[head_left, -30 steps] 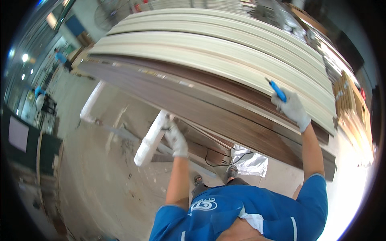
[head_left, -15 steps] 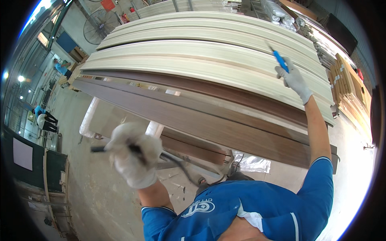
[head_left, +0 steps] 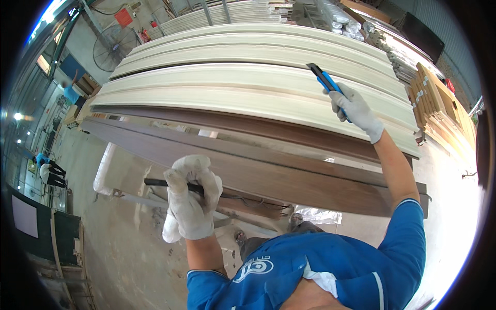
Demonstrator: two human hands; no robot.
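Blue utility knife [head_left: 325, 80], at half past one, gripped by the right hand [head_left: 357, 108], is best aimed clear of the left hand [head_left: 192, 201], whose fingers clasp a black strip [head_left: 155, 182] near eight o'clock.

White glare washing out the floor [head_left: 449, 227] to my right, lamps [head_left: 19, 116] glowing far left, my left hand [head_left: 194, 199] and right hand [head_left: 357, 109] clearly lit, fairly sharp, background soft, boards [head_left: 248, 93] bowed by fisheye, black corners
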